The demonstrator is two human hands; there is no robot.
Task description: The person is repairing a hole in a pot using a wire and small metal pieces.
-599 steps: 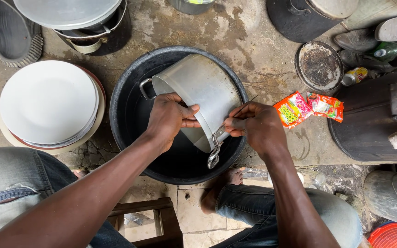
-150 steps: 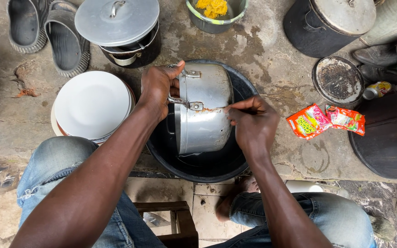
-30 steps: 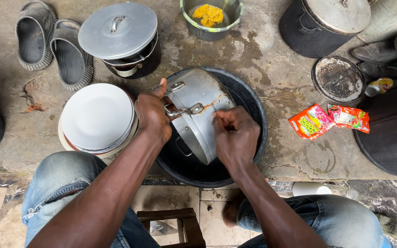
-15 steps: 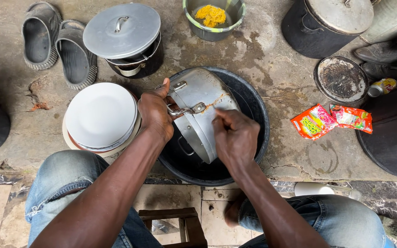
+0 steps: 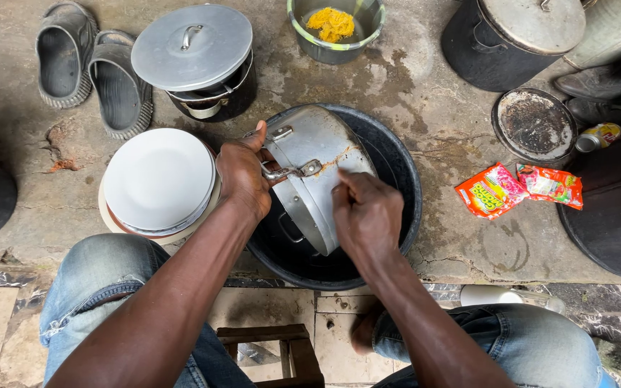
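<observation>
A silver metal pot lies tilted on its side inside a round black basin on the concrete floor. My left hand grips the pot at its rim, beside a riveted side handle. My right hand rests on the pot's outer wall with curled fingers, the fingertips pressed onto the metal near a brownish stain. Whatever may be under those fingers is hidden. My knees in blue jeans frame the basin from below.
A stack of white plates sits left of the basin. Behind it are a lidded black pot, grey sandals and a small bucket holding a yellow scrubber. To the right lie red sachets, a sooty lid and a large black pot.
Compared with 20 seconds ago, the pot is turned so its outer side faces up. Over the last second both hands stay on the pot with hardly any shift.
</observation>
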